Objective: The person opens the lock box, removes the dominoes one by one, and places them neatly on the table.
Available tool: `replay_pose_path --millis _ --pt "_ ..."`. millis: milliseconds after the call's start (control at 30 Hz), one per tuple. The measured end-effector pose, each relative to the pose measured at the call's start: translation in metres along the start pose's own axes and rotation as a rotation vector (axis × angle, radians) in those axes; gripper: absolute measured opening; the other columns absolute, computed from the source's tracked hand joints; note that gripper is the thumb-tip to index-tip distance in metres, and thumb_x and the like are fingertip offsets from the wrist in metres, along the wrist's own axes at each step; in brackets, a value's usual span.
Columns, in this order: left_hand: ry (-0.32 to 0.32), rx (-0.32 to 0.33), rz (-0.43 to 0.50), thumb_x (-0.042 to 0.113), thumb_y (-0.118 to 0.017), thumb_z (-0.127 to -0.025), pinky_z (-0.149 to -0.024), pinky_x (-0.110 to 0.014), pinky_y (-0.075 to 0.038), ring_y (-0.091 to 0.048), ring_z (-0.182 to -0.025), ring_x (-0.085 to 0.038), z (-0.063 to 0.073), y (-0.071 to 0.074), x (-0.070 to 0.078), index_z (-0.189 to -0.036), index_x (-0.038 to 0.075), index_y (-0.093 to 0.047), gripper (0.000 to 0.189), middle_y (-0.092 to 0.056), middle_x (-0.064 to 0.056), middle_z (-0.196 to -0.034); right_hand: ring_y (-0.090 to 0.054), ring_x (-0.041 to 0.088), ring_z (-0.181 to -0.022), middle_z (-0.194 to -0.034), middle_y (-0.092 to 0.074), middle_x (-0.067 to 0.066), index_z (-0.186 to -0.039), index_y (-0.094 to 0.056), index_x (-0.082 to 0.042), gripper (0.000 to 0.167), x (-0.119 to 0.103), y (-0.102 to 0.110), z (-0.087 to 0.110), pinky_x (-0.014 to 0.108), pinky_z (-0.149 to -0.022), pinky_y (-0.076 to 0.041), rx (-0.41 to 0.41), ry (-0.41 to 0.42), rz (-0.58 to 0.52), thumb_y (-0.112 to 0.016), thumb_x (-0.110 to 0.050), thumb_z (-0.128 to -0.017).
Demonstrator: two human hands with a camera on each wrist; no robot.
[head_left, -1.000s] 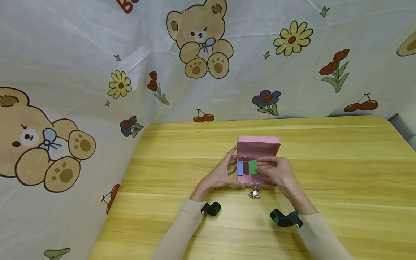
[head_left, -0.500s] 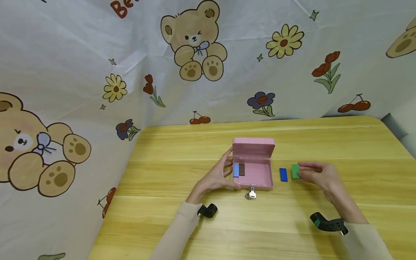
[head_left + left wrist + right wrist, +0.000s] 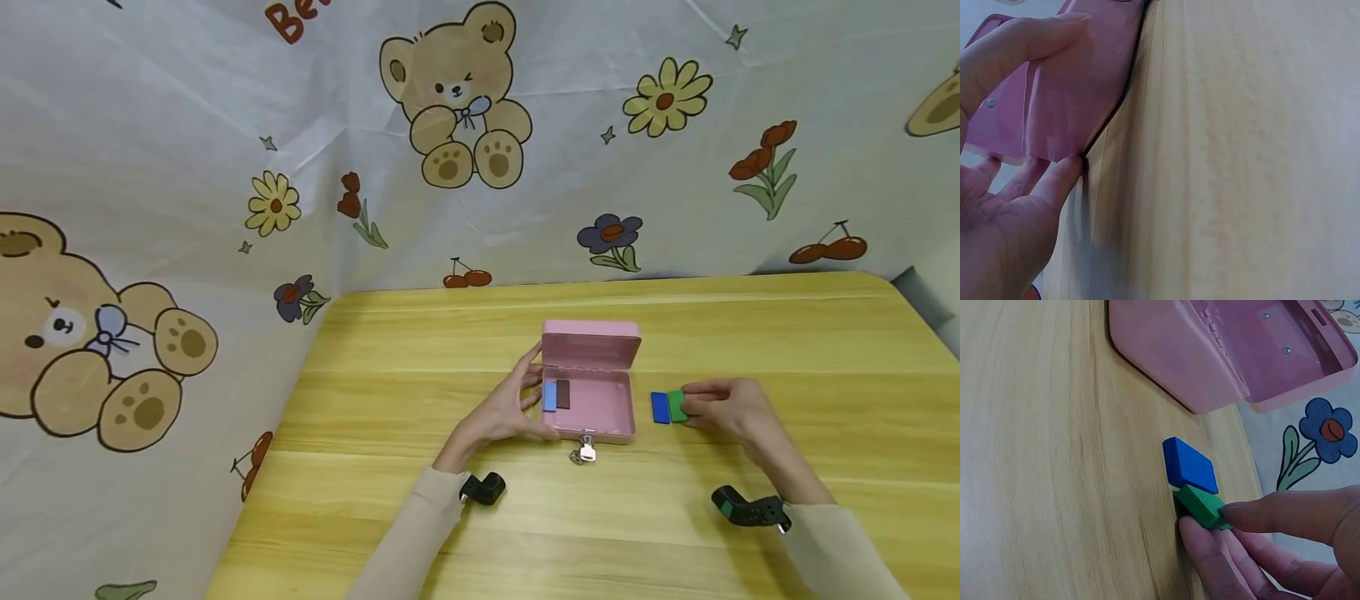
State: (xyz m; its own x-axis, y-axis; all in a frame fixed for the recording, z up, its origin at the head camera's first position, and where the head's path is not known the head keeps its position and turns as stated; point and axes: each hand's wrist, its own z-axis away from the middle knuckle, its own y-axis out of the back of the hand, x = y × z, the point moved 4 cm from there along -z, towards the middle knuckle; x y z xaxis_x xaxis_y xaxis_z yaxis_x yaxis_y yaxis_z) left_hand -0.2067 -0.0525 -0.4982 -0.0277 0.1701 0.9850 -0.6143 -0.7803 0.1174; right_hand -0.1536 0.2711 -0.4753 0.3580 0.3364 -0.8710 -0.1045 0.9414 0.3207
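Note:
A pink metal box point(image 3: 606, 407) stands on the table with its lid raised. My left hand point(image 3: 498, 412) holds its left side, thumb on the front wall and fingertips at the back corner in the left wrist view. A light-blue block point(image 3: 550, 397) and a brown block point(image 3: 562, 394) lie side by side at the box's left end. To the right of the box, my right hand point(image 3: 738, 408) pinches a green block point(image 3: 1204, 506) between thumb and fingers. It is tilted close over the wood, its edge right at a flat blue block point(image 3: 1189, 465).
A silver latch with keys point(image 3: 585, 451) hangs at the box's front. The wooden table point(image 3: 420, 333) reaches back to a cloth point(image 3: 555, 217) printed with bears and flowers. A black wrist camera point(image 3: 750, 508) sits on each wrist.
My right hand has lifted the green block out of the box, carried it right, then brought it left and down beside the blue block. The left hand stays on the box.

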Motion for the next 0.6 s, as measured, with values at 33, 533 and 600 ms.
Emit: replay_pose_path --millis 33,533,600 --pt "0.001 0.0 -0.002 -0.011 -0.093 -0.067 -0.122 -0.027 -0.037 -0.031 -0.152 -0.03 0.0 -0.0002 0.0 -0.169 0.033 -0.003 0.143 -0.033 -0.012 -0.159 -0.071 0.01 -0.077 -0.101 -0.072 0.009 -0.132 -0.05 0.027 0.043 -0.0005 -0.0007 0.0001 0.028 -0.072 -0.067 -0.002 0.001 0.008 -0.065 0.002 -0.101" --pt "-0.016 -0.009 0.008 -0.013 -0.092 -0.068 -0.121 -0.024 -0.037 -0.033 -0.15 -0.028 -0.0019 0.0004 -0.0007 -0.168 0.036 -0.004 0.142 -0.035 -0.011 -0.157 -0.07 0.007 -0.083 -0.121 -0.065 0.034 -0.136 -0.049 0.025 0.049 -0.0065 -0.0036 0.005 0.026 -0.075 -0.066 0.02 0.01 0.109 -0.065 -0.007 -0.102" --pt "-0.016 -0.009 0.01 -0.013 -0.092 -0.068 -0.121 -0.024 -0.037 -0.033 -0.15 -0.028 -0.0016 0.0007 -0.0005 -0.168 0.037 -0.004 0.142 -0.035 -0.011 -0.157 -0.07 0.005 -0.084 -0.125 -0.063 0.036 -0.138 -0.048 0.024 0.051 -0.0073 -0.0018 0.006 0.023 -0.075 -0.065 0.026 0.018 0.13 -0.064 -0.01 -0.103"
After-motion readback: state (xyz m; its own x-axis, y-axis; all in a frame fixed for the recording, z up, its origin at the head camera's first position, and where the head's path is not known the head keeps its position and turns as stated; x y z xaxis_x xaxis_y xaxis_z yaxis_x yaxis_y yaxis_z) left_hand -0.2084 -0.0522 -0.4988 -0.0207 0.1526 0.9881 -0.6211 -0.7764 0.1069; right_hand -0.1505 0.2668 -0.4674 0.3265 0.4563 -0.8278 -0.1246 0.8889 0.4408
